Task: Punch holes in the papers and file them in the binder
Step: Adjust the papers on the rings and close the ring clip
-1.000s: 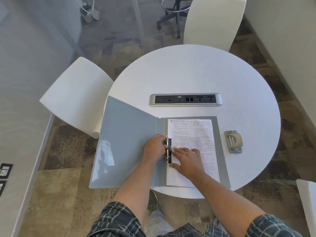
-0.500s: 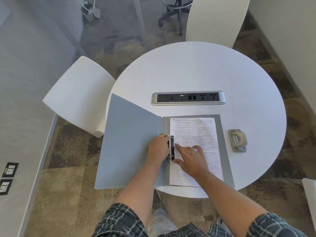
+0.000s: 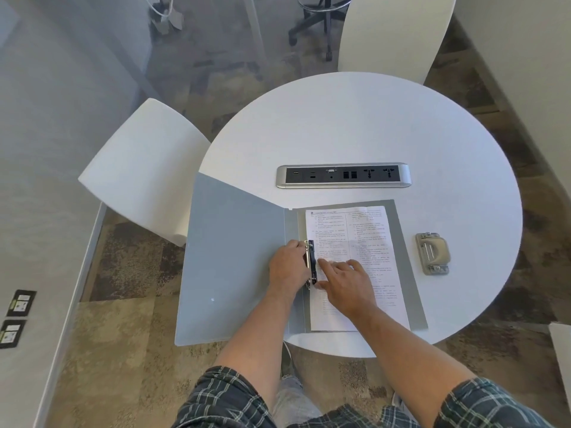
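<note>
A grey binder (image 3: 234,257) lies open at the near edge of the round white table (image 3: 355,125), its left cover hanging past the table's rim. Printed papers (image 3: 367,236) lie on its right half. My left hand (image 3: 287,267) rests curled against the left side of the metal ring clip (image 3: 310,264) at the spine. My right hand (image 3: 349,281) lies flat on the papers with its fingertips touching the clip's right side. A beige hole punch (image 3: 432,253) sits on the table to the right of the binder, untouched.
A silver power and socket strip (image 3: 343,176) is set into the table beyond the binder. White chairs stand at the left (image 3: 139,168) and at the far side (image 3: 392,35). A wheeled stool base (image 3: 321,17) is on the carpet further back.
Both hands stay at the ring clip, with the right fingers pressing closer against it. The view has shifted slightly.
</note>
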Demonstrator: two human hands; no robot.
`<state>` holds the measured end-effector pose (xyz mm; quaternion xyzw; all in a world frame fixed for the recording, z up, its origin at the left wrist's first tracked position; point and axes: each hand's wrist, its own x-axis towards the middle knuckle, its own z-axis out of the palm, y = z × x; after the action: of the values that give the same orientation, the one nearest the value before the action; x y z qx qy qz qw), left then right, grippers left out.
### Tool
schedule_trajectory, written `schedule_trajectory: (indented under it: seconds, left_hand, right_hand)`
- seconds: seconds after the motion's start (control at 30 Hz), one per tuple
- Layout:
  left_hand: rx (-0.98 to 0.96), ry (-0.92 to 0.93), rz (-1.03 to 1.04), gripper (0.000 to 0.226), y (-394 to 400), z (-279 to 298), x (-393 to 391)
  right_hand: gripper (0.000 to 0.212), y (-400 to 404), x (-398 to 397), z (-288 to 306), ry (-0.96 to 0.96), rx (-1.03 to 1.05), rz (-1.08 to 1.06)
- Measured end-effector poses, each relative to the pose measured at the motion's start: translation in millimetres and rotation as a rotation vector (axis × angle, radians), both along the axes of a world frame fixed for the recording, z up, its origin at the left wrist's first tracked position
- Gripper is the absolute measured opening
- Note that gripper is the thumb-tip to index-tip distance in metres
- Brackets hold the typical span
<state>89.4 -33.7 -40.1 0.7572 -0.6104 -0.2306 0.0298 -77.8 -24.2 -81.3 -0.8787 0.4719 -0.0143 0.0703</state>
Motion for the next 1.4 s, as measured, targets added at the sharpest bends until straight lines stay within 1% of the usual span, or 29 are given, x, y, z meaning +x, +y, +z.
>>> schedule_trajectory:
  seconds: [0.1,0.2,0.27,0.47,0.53,0.6,0.67,0.7,0.77,0.83,0.9,0.97,1.07,1.2,1.27,1.3,1.33,1.4]
  left_hand:
    - [0.017,-0.013,-0.017,0.036,-3,2,1]
    - [0.050,-0.013,-0.052,0.031,-8,2,2]
    - [0.039,-0.008,-0.059,0.033,-7,1,2]
    - [0.014,0.015,-0.055,0.040,-12,-1,6]
    - [0.064,0.001,-0.087,0.048,-22,3,12]
    - [0.145,-0.005,-0.121,0.063,-30,10,16]
    - [0.199,0.011,-0.124,0.078,-33,14,16]
    - [0.202,0.026,-0.112,0.082,-30,14,15]
    - [0.166,0.085,-0.058,0.083,-20,10,11]
    - [0.134,0.174,0.009,0.079,-8,5,8]
    - [0.131,0.247,0.046,0.076,3,-5,7]
    - [0.131,0.274,0.022,0.074,10,-11,6]
    - [0.140,0.197,-0.038,0.073,15,-13,6]
    - [0.114,0.131,-0.056,0.070,17,-17,5]
    - [0.115,0.125,-0.070,0.069,18,-17,6]
    - [0.115,0.121,-0.075,0.069,19,-17,7]
    - [0.115,0.114,-0.080,0.069,19,-17,7]
    - [0.119,0.102,-0.084,0.069,20,-17,6]
  right_hand:
    - [0.055,-3,1,1,-0.013,0.024,0.003]
    - [0.059,-10,-3,-3,-0.011,0.016,0.060]
    - [0.058,-12,-5,-5,-0.001,0.034,0.070]
    - [0.064,-27,1,4,0.035,0.246,0.050]
    - [0.067,-38,7,11,0.049,0.309,0.027]
    - [0.069,-46,15,21,0.049,0.352,0.010]
    - [0.071,-52,16,32,0.005,0.422,-0.010]
    - [0.071,-53,12,36,-0.028,0.446,-0.037]
    - [0.065,-52,-3,38,-0.099,0.403,-0.167]
    - [0.060,-48,-23,36,-0.181,0.285,-0.402]
    - [0.063,-43,-40,33,-0.197,0.218,-0.642]
    - [0.070,-41,-48,34,-0.159,0.245,-0.825]
    - [0.073,-41,-45,37,-0.159,0.305,-0.923]
    - [0.068,-56,-37,39,-0.240,0.431,-1.080]
    - [0.060,-68,-44,30,-0.333,0.482,-1.180]
    - [0.054,-72,-48,27,-0.390,0.511,-1.211]
    - [0.043,-76,-53,26,-0.452,0.540,-1.208]
    - [0.013,-81,-60,26,-0.519,0.583,-1.158]
